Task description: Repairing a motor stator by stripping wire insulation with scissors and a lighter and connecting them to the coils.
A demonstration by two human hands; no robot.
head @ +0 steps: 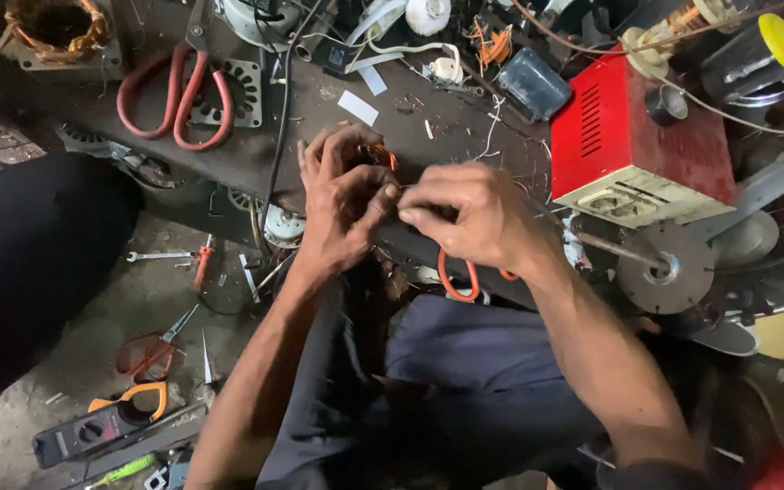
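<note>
Copper wire coil [376, 156] sits clasped in the left hand [342, 195] at the tabletop [256, 154] edge, right hand [469, 213] pinching a strand, best kept taut and steady.

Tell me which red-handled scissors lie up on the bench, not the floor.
The large red-handled scissors at the bench's upper left, beside a metal lamination plate. The smaller red-handled pair lies on the floor.

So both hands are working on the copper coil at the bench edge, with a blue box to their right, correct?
Not quite: the head view shows the box is red, not blue. Both the left hand and right hand are on the copper coil at the bench edge.
</note>
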